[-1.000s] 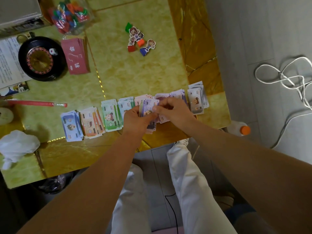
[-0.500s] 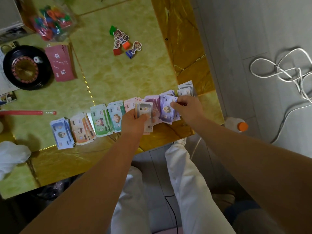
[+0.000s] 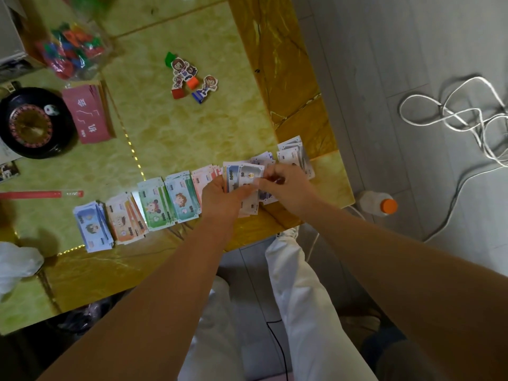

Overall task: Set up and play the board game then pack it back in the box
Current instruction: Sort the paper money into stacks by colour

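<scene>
At counter point(image 3: 192, 127) near edge: left hand point(image 3: 220, 198) grips banknote stack point(image 3: 233, 178); right hand point(image 3: 288, 185) pinches top note point(image 3: 251, 171). Step, likely: sorting money into row of piles point(image 3: 154, 209). Next needs the matching pile.

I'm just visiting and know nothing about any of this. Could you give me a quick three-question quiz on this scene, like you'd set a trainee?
1. True or false: the roulette wheel lies to the left of the red card stack.
2. What does the left hand hold?
A. a die
B. a wad of banknotes
C. a pawn
3. Fill in: the bottle on the floor has an ___ cap.

Key: 1 true; 2 B; 3 orange.
</scene>
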### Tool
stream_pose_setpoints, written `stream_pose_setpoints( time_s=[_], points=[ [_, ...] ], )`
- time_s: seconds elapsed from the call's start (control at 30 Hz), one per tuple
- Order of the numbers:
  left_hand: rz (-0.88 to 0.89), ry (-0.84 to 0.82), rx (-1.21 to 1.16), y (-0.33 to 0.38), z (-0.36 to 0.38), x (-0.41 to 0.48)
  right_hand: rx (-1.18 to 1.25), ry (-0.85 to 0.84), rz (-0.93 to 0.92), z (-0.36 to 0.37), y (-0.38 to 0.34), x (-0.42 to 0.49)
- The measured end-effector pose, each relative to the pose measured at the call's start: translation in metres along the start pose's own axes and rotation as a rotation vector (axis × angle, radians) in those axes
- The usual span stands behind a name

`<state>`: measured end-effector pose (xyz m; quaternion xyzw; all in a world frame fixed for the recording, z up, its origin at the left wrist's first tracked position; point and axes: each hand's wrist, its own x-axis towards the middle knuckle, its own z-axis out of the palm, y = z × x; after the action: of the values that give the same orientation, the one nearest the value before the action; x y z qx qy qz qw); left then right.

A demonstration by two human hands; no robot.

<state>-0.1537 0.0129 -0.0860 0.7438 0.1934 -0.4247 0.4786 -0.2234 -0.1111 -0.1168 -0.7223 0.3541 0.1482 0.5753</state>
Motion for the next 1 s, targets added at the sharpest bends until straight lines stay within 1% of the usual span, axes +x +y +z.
stream_pose_setpoints(
  time_s=[0.07, 0.2, 0.4, 0.5, 0.6, 0.63, 0.7, 0.77, 0.83, 0.9, 0.93, 1.0],
  points=[
    [0.0, 0.0, 0.031, 0.002, 0.006, 0.002, 0.033, 0.046, 0.015, -0.005, 0.004, -0.001],
    [0.005, 0.06, 0.094, 0.001, 0.017, 0.008, 0.065, 0.132, 0.117, -0.029, 0.014, 0.0],
    [0.007, 0.077, 0.114, 0.001, 0.034, 0.012, -0.171, 0.287, 0.183, -0.061, 0.028, 0.014],
    [0.001, 0.076, 0.097, 0.0, 0.038, 0.012, -0.142, 0.332, 0.184, -0.062, 0.028, 0.017],
    [0.006, 0.072, 0.059, 0.003, 0.039, 0.008, -0.092, 0.377, 0.139, -0.059, 0.019, 0.014],
    [0.006, 0.073, 0.056, 0.004, 0.039, 0.006, -0.05, 0.345, 0.126, -0.055, 0.014, 0.013],
    [0.004, 0.059, 0.047, 0.007, 0.035, 0.003, 0.019, 0.18, 0.094, -0.043, 0.005, 0.011],
    [-0.007, 0.028, 0.004, 0.008, 0.028, -0.002, 0.027, 0.03, 0.043, -0.028, -0.002, 0.008],
    [0.0, 0.025, -0.013, 0.011, 0.019, -0.006, 0.088, 0.014, 0.035, -0.018, -0.012, 0.007],
    [0.013, 0.042, -0.053, 0.012, 0.0, -0.009, 0.228, 0.017, 0.093, -0.006, -0.028, 0.003],
    [0.023, 0.049, -0.079, 0.012, -0.012, -0.011, 0.266, -0.027, 0.107, 0.002, -0.036, 0.002],
    [0.028, 0.055, -0.114, 0.01, -0.027, -0.012, 0.193, -0.146, 0.099, 0.01, -0.041, -0.002]
  ],
)
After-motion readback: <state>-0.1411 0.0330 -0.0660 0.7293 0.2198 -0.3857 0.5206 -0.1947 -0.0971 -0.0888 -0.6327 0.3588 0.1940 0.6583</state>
